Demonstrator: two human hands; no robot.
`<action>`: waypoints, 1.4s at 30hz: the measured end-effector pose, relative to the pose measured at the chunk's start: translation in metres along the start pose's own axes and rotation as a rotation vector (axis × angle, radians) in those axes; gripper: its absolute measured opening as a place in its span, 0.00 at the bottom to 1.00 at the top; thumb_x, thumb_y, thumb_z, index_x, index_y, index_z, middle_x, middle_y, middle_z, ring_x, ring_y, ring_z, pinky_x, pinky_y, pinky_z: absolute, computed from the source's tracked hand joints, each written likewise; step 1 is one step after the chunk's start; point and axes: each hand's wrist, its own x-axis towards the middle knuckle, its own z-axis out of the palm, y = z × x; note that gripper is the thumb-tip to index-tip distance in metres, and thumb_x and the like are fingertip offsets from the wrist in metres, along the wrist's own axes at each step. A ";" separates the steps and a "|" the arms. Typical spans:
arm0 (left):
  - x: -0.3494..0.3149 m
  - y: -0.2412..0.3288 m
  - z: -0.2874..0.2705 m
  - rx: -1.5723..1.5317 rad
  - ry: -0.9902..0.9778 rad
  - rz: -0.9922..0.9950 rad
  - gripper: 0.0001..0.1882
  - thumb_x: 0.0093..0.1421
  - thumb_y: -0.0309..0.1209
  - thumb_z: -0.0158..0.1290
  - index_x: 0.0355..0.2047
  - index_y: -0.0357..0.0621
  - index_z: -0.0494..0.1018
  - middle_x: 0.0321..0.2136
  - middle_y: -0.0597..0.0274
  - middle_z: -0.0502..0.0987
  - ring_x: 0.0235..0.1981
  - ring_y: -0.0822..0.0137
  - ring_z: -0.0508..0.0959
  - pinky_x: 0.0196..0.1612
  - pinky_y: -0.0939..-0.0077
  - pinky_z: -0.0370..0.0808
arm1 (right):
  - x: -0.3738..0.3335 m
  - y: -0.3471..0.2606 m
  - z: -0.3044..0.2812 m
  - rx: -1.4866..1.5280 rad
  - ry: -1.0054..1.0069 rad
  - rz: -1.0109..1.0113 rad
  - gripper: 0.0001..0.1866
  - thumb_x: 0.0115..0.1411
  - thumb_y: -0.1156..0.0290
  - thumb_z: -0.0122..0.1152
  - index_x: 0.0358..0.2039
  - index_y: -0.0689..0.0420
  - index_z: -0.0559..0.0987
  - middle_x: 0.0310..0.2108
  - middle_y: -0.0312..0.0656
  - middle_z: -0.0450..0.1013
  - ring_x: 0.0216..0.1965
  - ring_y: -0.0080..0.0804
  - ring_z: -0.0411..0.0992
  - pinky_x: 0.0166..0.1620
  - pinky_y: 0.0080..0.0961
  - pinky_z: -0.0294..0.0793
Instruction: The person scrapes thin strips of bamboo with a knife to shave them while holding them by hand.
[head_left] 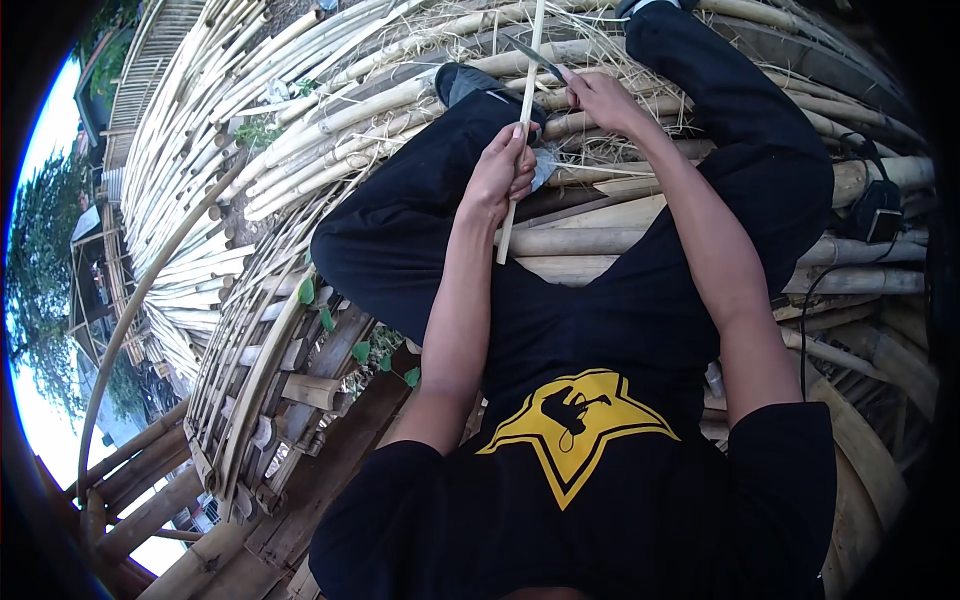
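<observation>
My left hand [503, 172] is closed around a long, pale bamboo strip [530, 82], whose short lower end comes out below the fist. Away from me the strip runs up past the top of the picture. In my right hand [600, 100] is a knife [538, 59], its dark blade pointing up and left. The blade lies against or just beside the strip, above the left fist; contact cannot be made out for certain. The knife's handle is hidden inside the fingers.
I sit on bamboo poles [570, 241], legs bent. Thin shavings [640, 85] litter the poles ahead. Stacked bamboo [190, 210] fills the left side, beside a slatted bamboo structure [250, 380]. A small black device [880, 212] with a cable lies at the right.
</observation>
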 end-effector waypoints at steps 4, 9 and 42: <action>0.000 -0.003 0.002 0.011 0.008 -0.073 0.14 0.70 0.38 0.37 0.43 0.43 0.67 0.13 0.73 0.56 0.08 0.82 0.51 0.09 0.86 0.49 | -0.001 -0.008 -0.009 -0.120 0.059 0.005 0.31 0.64 0.44 0.38 0.29 0.59 0.78 0.22 0.50 0.74 0.29 0.50 0.73 0.36 0.40 0.69; -0.003 -0.005 0.008 0.078 -0.015 -0.057 0.15 0.70 0.40 0.37 0.41 0.41 0.67 0.13 0.75 0.53 0.09 0.82 0.50 0.09 0.86 0.48 | 0.000 -0.006 -0.018 -0.299 0.190 -0.008 0.29 0.66 0.47 0.36 0.32 0.59 0.78 0.28 0.55 0.75 0.36 0.56 0.73 0.42 0.47 0.70; -0.002 -0.025 0.006 1.178 0.384 0.286 0.16 0.66 0.36 0.44 0.32 0.33 0.71 0.24 0.41 0.74 0.28 0.45 0.75 0.32 0.61 0.69 | -0.021 -0.011 0.005 -0.618 0.100 -0.128 0.24 0.66 0.54 0.38 0.33 0.59 0.78 0.31 0.55 0.75 0.35 0.55 0.74 0.41 0.48 0.74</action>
